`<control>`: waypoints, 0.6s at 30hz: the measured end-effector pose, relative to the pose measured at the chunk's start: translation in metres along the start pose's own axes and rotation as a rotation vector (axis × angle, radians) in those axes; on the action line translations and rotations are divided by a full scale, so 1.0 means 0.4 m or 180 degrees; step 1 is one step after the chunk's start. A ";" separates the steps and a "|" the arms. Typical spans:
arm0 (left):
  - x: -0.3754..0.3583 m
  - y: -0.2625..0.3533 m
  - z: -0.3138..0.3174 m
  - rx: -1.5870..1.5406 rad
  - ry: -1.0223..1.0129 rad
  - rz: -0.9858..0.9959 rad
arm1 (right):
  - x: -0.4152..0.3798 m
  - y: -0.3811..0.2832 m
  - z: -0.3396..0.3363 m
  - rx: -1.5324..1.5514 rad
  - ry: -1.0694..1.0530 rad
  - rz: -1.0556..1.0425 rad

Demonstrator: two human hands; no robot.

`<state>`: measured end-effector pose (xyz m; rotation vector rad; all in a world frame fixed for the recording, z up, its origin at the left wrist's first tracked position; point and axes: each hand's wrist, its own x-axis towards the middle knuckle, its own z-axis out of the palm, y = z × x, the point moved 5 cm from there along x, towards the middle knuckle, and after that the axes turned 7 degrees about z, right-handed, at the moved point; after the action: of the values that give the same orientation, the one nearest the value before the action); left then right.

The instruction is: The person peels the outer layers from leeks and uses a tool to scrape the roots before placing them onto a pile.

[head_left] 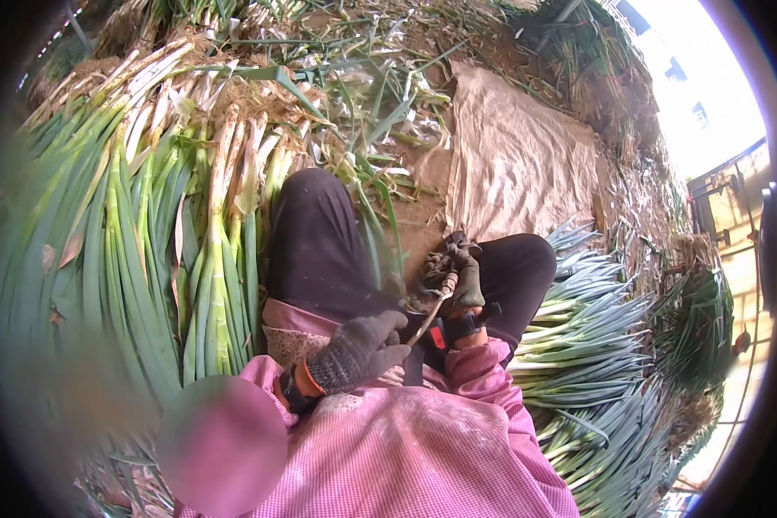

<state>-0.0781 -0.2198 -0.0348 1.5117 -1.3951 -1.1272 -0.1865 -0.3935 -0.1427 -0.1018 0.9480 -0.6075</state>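
Note:
My left hand [358, 350], in a dark grey knitted glove, is held over my lap with its fingers stretched and apart, and nothing shows in it. My right hand [466, 281], also gloved, is closed in front of my right thigh. It grips what looks like a small sickle [430, 321], with a wrapped handle and a thin, slightly curved shaft slanting down towards my left fingertips. Blurred green leaves [375, 246] hang past my left knee, just above my left hand.
Untrimmed green onions [220, 259] with roots lie piled at my left. Cleaner green onions [591, 345] are stacked at my right. A beige cloth [522, 155] covers the ground ahead, with leaf scraps [380, 95] beside it. More bundles [695, 311] stand at far right.

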 end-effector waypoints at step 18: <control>-0.222 -0.192 -0.433 0.4069 0.2602 -0.1854 | -0.280 0.544 0.357 -0.3168 -0.1613 0.1146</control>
<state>0.1097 -0.1281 -0.0452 2.9125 -1.0408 0.3886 -0.0260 -0.1788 -0.0502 -0.9084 0.6678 0.2670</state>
